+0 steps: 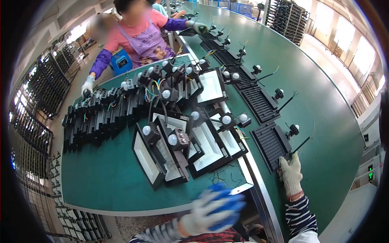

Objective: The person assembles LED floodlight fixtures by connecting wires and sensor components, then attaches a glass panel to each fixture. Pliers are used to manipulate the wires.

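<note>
My right hand [290, 175], in a pale knit glove, is closed on the near corner of a black floodlight [270, 142]. This floodlight lies with its ribbed back up, and a motion sensor [293, 130] and a black cable [302, 144] stick out at its right side. My left hand [214, 208], in a white and blue glove, is blurred by motion above the near edge of the side table; its fingers are smeared, and I see no object in it. Nearest to it are several floodlights [208, 148] with glass fronts and white round sensors.
A green workbench [324, 117] carries a row of ribbed floodlights [253, 99] into the distance. More lamps stand packed on the side table [101, 174]. Across it, a co-worker in purple sleeves [102, 64] touches lamps with both gloved hands. Cable scraps [219, 177] lie near the metal edge.
</note>
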Demonstrator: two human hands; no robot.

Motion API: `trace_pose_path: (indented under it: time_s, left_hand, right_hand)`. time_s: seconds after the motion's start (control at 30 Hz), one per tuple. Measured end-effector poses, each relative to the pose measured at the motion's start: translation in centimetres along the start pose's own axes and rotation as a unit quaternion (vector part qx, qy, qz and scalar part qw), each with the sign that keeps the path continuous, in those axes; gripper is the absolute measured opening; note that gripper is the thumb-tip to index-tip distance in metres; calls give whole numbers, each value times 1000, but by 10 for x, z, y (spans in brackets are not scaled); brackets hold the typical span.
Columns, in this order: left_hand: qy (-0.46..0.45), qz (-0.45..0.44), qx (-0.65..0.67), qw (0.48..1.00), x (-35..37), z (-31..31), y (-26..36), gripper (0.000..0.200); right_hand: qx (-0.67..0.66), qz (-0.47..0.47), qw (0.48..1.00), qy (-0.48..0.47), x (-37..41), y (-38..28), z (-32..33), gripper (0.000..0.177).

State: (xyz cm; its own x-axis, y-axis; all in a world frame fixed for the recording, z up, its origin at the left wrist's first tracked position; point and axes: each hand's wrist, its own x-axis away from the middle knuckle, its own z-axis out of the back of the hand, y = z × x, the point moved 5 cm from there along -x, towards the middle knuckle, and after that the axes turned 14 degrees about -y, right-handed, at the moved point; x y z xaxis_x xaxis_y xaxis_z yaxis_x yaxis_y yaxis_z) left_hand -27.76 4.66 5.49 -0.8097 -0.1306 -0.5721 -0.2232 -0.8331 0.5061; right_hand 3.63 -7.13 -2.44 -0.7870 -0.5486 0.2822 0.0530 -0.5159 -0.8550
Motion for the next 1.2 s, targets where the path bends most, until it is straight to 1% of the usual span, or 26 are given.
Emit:
trace_pose_path:
  time_s: [0.03, 0.07, 0.1, 0.13, 0.17, 0.27, 0.3, 0.37, 0.4, 0.43, 0.47, 0.53, 0.57, 0.63, 0.67, 0.7, 0.77, 0.8, 0.83, 0.87, 0.9, 0.93, 1.0, 1.07, 1.1, 1.2]
  left_hand:
    - [73, 43, 0, 996, 21, 27, -6, 46]
    - [130, 148, 11, 980, 56, 35, -16, 63]
    - [239, 256, 98, 931, 82, 41, -24, 76]
    - [262, 354, 78, 895, 99, 55, -29, 75]
    - [330, 419, 197, 823, 118, 62, -41, 65]
    - [424, 388, 425, 699, 162, 74, -64, 59]
    - [422, 367, 455, 693, 163, 80, -67, 48]
    - [396, 377, 511, 664, 181, 88, -94, 40]
    - [382, 375, 537, 652, 172, 98, -97, 36]
    - [397, 400, 529, 634, 165, 105, -92, 27]
    - [380, 397, 559, 621, 162, 111, -97, 26]
    - [347, 388, 618, 589, 168, 115, -121, 23]
    - [345, 409, 614, 580, 171, 116, -130, 22]
    - [342, 454, 606, 557, 174, 112, -144, 19]
    - [326, 441, 637, 542, 175, 110, -151, 16]
    - [324, 450, 628, 547, 175, 110, -154, 15]
    - [325, 463, 607, 558, 171, 108, -151, 14]
    - [328, 464, 595, 568, 169, 108, -148, 13]
    - [330, 468, 583, 576, 167, 109, -144, 13]
    - [324, 464, 589, 578, 168, 107, -143, 13]
    - [317, 458, 594, 581, 168, 107, -145, 13]
    - [312, 449, 599, 585, 167, 108, -145, 13]
    - [325, 448, 596, 582, 167, 107, -143, 15]
    - [337, 436, 616, 563, 172, 103, -148, 16]
    - [339, 430, 613, 570, 173, 102, -147, 16]
    - [348, 427, 627, 551, 174, 99, -148, 16]
  right_hand:
    - [36, -10, 999, -6, -13, -4, -5, 53]
    - [42, -9, 999, 1, -24, -15, -12, 44]
    - [48, -7, 999, 6, -33, -27, -20, 36]
    - [54, -9, 998, 10, -39, -33, -29, 29]
    - [69, 18, 997, 18, -62, -23, -36, 31]
    - [89, 14, 996, 23, -92, -42, -59, 33]
    - [54, 9, 998, -6, -87, -62, -67, 34]
    - [13, 52, 998, -35, -94, -76, -79, 34]
    - [-11, 80, 996, -47, -99, -80, -83, 33]
    - [-40, 93, 993, -63, -111, -73, -87, 29]
    - [-129, 78, 984, -100, -113, -67, -87, 28]
    - [-294, 45, 939, -175, -109, -57, -94, 27]
    - [-368, 54, 919, -131, -101, -52, -96, 25]
    - [-408, 127, 904, -22, -56, -59, -83, 29]
    - [-428, 160, 889, 34, -30, -66, -77, 32]
    - [-376, 231, 897, -13, -5, -85, -80, 30]
    - [-266, 352, 892, -95, 59, -110, -97, 28]
    - [-215, 305, 913, -162, 85, -118, -120, 34]
    - [-16, 411, 890, -198, 105, -130, -138, 35]
    - [-26, 440, 863, -249, 144, -166, -154, 37]
    - [23, 433, 868, -241, 142, -166, -180, 46]
    - [168, 441, 853, -221, 155, -187, -194, 56]
    - [367, 336, 840, -215, 168, -210, -217, 56]
    - [442, 292, 809, -256, 180, -229, -230, 52]
    - [481, 269, 788, -276, 185, -230, -236, 50]
    - [461, 219, 822, -251, 185, -225, -255, 44]
